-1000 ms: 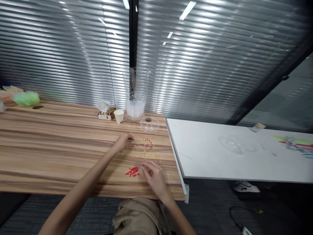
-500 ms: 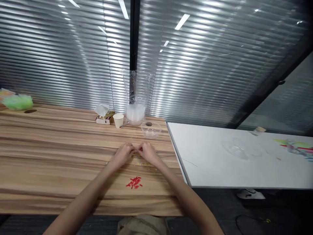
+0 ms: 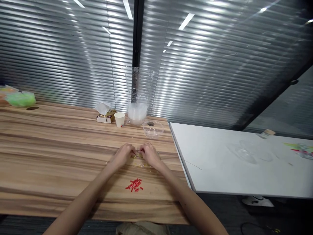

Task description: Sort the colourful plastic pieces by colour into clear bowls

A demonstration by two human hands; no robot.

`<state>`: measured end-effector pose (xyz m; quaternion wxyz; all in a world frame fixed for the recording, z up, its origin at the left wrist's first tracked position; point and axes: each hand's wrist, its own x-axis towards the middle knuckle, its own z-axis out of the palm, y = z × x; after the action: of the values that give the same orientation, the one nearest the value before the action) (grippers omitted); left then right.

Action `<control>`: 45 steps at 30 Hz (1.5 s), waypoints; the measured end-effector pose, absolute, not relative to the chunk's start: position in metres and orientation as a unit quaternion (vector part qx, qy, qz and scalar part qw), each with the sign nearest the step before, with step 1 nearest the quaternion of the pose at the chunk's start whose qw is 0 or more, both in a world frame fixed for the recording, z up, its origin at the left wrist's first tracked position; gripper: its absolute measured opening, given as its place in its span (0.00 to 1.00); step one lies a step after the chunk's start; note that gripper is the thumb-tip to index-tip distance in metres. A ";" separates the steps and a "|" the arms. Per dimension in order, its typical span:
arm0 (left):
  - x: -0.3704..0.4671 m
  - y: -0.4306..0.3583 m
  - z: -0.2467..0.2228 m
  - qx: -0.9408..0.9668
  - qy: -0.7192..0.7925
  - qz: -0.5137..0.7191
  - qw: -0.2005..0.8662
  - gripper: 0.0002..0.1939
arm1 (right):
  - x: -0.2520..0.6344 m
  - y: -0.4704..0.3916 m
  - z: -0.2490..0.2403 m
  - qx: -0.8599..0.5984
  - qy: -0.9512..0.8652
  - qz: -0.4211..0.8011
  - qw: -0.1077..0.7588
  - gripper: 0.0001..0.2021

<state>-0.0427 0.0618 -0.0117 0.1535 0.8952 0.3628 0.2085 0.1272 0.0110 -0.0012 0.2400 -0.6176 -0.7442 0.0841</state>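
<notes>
My left hand (image 3: 125, 153) and my right hand (image 3: 148, 153) are close together over the wooden table (image 3: 61, 147), fingers pinched and facing each other. Something thin seems to stretch between their fingertips, too small to name. Beneath and between the hands lies clear plastic with small yellow bits (image 3: 140, 165). Nearer the table's front edge is a loose pile of short red pieces (image 3: 135, 185). A clear round bowl (image 3: 153, 133) sits just beyond my right hand.
Along the back stand a tissue box (image 3: 104, 119), a paper cup (image 3: 120, 121) and a clear bag with white contents (image 3: 137, 115). Green packets (image 3: 22, 99) lie far left. A white table (image 3: 220, 163) adjoins on the right, holding clear plastic lids (image 3: 244, 153).
The fingertips have moved slightly apart, leaving a small gap between my hands. The camera view has shifted a little to the left.
</notes>
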 end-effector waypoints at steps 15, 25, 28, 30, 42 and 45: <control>-0.044 0.060 -0.002 0.882 0.362 0.266 0.141 0.07 | 0.127 0.015 -0.010 -0.587 -0.754 0.033 0.293 0.07; -0.045 0.016 0.024 0.836 0.371 0.385 0.124 0.06 | 0.130 0.006 -0.005 -0.539 -0.749 0.017 0.385 0.09; -0.058 -0.017 0.017 0.824 0.356 0.407 0.170 0.06 | 0.132 0.007 -0.005 -0.518 -0.758 0.014 0.396 0.10; -0.069 -0.035 0.013 0.823 0.362 0.393 0.194 0.06 | 0.131 0.007 -0.005 -0.509 -0.762 0.012 0.401 0.10; -0.096 -0.043 -0.024 0.748 0.476 0.367 0.282 0.05 | 0.113 -0.010 -0.001 -0.466 -0.782 -0.001 0.414 0.09; -0.098 -0.044 -0.028 0.718 0.474 0.382 0.338 0.08 | 0.111 -0.013 0.006 -0.459 -0.784 0.003 0.419 0.09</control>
<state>-0.0979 -0.0439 -0.0282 0.3380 0.7178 0.4737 0.3823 0.1111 -0.0130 0.0056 0.4190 -0.4587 -0.7836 0.0032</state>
